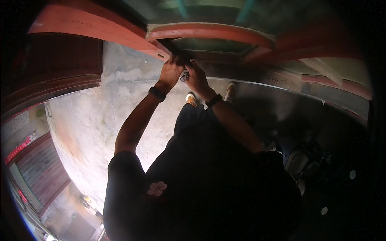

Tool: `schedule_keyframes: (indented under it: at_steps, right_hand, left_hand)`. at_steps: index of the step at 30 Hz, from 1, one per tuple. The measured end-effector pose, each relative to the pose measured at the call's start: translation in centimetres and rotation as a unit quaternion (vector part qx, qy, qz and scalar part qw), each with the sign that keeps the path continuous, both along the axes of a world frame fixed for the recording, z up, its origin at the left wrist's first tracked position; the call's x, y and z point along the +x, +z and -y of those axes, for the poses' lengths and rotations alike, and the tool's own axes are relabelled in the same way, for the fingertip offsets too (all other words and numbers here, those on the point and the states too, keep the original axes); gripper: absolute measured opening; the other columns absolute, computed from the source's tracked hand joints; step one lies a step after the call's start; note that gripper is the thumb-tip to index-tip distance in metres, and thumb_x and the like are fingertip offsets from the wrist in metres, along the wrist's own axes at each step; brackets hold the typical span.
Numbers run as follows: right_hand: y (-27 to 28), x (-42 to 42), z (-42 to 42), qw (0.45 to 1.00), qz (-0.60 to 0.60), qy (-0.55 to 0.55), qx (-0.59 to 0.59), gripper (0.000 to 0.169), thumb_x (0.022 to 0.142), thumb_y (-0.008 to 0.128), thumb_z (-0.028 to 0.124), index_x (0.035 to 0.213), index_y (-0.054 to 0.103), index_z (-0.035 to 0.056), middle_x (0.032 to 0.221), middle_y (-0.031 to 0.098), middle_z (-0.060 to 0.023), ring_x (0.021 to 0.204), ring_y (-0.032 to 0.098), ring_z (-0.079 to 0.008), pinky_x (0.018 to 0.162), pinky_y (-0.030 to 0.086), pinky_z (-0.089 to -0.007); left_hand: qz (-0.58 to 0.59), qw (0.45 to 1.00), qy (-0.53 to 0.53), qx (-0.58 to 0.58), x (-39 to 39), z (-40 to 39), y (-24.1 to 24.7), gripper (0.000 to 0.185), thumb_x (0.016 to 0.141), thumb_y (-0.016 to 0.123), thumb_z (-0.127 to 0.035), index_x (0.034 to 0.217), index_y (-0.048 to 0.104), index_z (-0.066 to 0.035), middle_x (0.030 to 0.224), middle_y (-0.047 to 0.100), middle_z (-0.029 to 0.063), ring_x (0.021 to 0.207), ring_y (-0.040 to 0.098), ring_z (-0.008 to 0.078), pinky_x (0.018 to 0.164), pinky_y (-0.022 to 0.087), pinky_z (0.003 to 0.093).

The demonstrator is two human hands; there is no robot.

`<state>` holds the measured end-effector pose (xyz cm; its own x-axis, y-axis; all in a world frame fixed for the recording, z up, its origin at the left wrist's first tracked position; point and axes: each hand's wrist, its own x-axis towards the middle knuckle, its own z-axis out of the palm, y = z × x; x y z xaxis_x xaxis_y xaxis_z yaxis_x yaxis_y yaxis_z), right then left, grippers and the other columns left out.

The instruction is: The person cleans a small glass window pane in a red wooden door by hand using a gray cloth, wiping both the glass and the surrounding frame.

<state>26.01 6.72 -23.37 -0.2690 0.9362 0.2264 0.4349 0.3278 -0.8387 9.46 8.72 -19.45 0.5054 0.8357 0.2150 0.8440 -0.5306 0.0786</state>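
Both of my hands are raised together at the lower corner of a red-painted wooden frame (132,36) with glass panes. My left hand (170,72) has its fingers curled at the frame's edge, and its fingertips are lost in shadow. Close beside it, my right hand (197,78) is bent inward with the fingers curled. A small grey object (183,77), perhaps metal, shows between the hands under the right thumb and fingers. Its exact kind cannot be made out. Just left of my hands, a small dark slot (160,56) is set in the red wood.
A dark red wooden door panel (60,60) stands at the left. Pale, worn concrete floor (90,120) lies beneath, brightly lit on the left. A low sill (271,78) runs to the right past my shoes (191,99). Shadowed, unclear items (297,162) lie at the right.
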Motion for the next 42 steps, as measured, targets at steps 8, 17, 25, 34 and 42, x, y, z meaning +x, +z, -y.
schedule_keyframes:
  at_steps: [8, 17, 25, 34, 42]
  right_hand:
    - [-1.0, 11.1, -0.6, 0.952, -0.197, 0.106, -0.207, 0.059, 0.096, 0.067, 0.003, 0.152, 0.049, 0.0068, 0.139, 0.061, -0.0129, 0.130, 0.060, -0.0267, 0.110, 0.049, -0.0398]
    - [3.7, 11.5, 2.8, 0.804, -0.444, 0.009, -0.396, 0.063, 0.098, 0.068, 0.000, 0.156, 0.044, 0.0080, 0.150, 0.054, -0.0083, 0.134, 0.057, -0.0215, 0.110, 0.050, -0.0353]
    - [4.2, 11.1, 2.9, 0.751, -0.504, 0.003, -0.426, 0.049, 0.100, 0.067, 0.002, 0.147, 0.052, 0.0052, 0.136, 0.062, -0.0067, 0.125, 0.062, -0.0197, 0.104, 0.053, -0.0380]
    - [3.0, 12.4, 2.7, 0.727, -0.559, -0.052, -0.395, 0.057, 0.095, 0.063, -0.004, 0.150, 0.050, 0.0032, 0.145, 0.060, -0.0114, 0.132, 0.060, -0.0277, 0.111, 0.051, -0.0439]
    - [4.6, 13.7, 1.5, 0.543, -0.703, -0.042, -0.458, 0.057, 0.100, 0.061, -0.001, 0.154, 0.044, 0.0024, 0.151, 0.054, -0.0124, 0.132, 0.059, -0.0284, 0.110, 0.052, -0.0444]
  left_hand:
    - [0.238, 0.960, 0.092, -0.117, 3.2, 1.2, 3.2, 0.042, 0.086, 0.079, -0.014, 0.124, 0.066, -0.001, 0.116, 0.071, 0.0201, 0.110, 0.067, 0.0358, 0.093, 0.056, 0.0472]
    - [0.545, 0.772, 0.139, -0.295, 7.3, 6.0, 5.3, 0.027, 0.095, 0.078, -0.007, 0.121, 0.073, -0.003, 0.115, 0.076, 0.0080, 0.103, 0.074, 0.0163, 0.087, 0.061, 0.0351]
    - [0.414, 0.903, 0.016, -0.112, 8.6, 8.1, 7.9, 0.049, 0.082, 0.078, 0.004, 0.129, 0.072, -0.007, 0.127, 0.073, 0.0134, 0.112, 0.070, 0.0318, 0.085, 0.059, 0.0408]
    - [0.543, 0.797, 0.201, -0.173, 8.6, 7.6, 4.3, 0.036, 0.092, 0.079, -0.005, 0.126, 0.068, -0.001, 0.122, 0.074, 0.0133, 0.117, 0.070, 0.0273, 0.096, 0.058, 0.0390]
    - [0.605, 0.677, 0.094, -0.409, 7.3, 6.1, 1.0, 0.029, 0.096, 0.073, 0.000, 0.123, 0.065, 0.003, 0.116, 0.072, 0.0083, 0.108, 0.070, 0.0179, 0.092, 0.059, 0.0341]
